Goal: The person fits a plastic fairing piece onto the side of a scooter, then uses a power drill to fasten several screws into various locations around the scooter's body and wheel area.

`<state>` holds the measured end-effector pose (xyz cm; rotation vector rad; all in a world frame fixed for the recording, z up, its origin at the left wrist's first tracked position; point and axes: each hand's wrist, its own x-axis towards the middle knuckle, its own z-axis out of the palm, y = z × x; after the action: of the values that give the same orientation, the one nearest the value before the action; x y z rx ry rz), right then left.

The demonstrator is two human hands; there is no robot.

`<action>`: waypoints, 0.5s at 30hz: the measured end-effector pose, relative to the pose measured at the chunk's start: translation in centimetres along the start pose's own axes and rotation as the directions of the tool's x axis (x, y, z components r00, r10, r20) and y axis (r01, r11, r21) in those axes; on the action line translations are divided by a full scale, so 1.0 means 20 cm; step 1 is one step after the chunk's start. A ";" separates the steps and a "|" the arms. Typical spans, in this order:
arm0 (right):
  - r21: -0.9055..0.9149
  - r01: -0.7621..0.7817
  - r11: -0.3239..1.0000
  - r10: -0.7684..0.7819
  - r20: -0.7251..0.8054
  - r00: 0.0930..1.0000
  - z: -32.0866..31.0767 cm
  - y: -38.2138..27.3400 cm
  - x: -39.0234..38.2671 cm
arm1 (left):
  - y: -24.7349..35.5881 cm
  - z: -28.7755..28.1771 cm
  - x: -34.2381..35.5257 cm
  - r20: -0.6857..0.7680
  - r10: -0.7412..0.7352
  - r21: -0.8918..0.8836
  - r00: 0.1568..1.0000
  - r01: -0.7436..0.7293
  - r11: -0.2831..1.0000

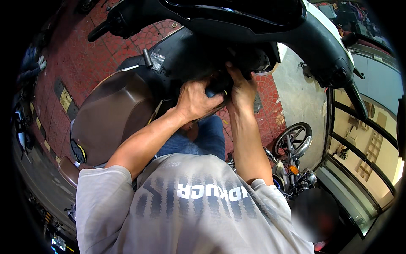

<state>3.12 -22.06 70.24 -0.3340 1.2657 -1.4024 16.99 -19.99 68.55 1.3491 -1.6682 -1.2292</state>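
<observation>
Both my hands are in the shadow under the handlebar cover [270, 37] of a scooter, in front of its brown seat [112, 114]. My left hand [196, 100] is closed, its fingers curled round a dark part with a bluish patch [210, 92]. Close beside it, my right hand [242, 88] is closed too, thumb pointing up along a dark piece of the scooter's front. Its other fingers are mostly hidden. Shade keeps me from telling what either hand grips. A metal tube-shaped piece [147, 57] and a clear plastic bag [157, 62] lie on the dark floorboard.
The left grip [98, 32] and right grip [356, 100] of the scooter stick out on either side. Right of me a small motorcycle [292, 161] stands near a glass-fronted doorway [359, 148]. Red patterned paving [59, 122] lies to the left. A blurred round shape [315, 213] is at lower right.
</observation>
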 end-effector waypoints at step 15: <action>-0.037 -0.057 0.998 0.057 0.019 0.998 -0.04 0.03 0.01 | -0.10 0.04 -0.02 0.030 -0.017 -0.024 0.999 0.018 1.000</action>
<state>2.65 -21.66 69.43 -0.3340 1.2760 -1.3257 17.09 -19.57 66.52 1.3395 -1.6597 -1.2817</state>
